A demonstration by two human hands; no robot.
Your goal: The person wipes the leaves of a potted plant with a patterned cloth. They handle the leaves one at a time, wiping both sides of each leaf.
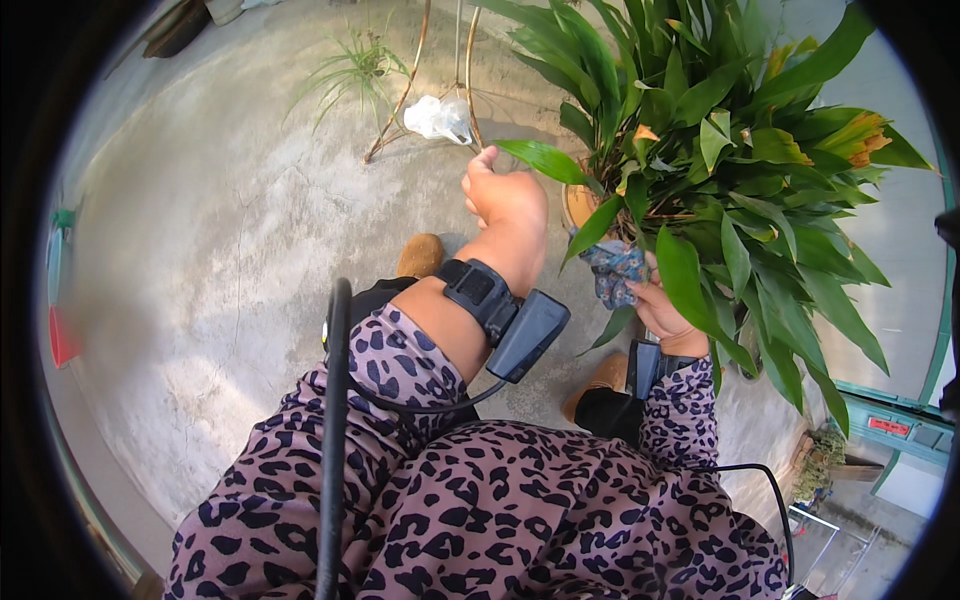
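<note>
My left hand [504, 191] is raised at the centre, its thumb and fingers closed together at the tip of a long green leaf [544, 159]; whether they pinch the leaf is hard to tell. My right hand [664, 304] holds a blue flowered cloth [616, 271] beside the lower leaves of a large broad-leaved potted plant [675, 172]. Some of its leaves have yellow and brown tips. Part of the tan pot [579, 204] shows behind the cloth; the foliage hides the rest. Both forearms bear strapped-on black devices.
A white plastic bag [439, 120] lies between the legs of a rusty metal stand [405, 97], near a small spiky plant [364, 67]. My brown shoes stand on the concrete floor [225, 225]. A black cable runs along my left arm. A red and green object [61, 337] is at the far left.
</note>
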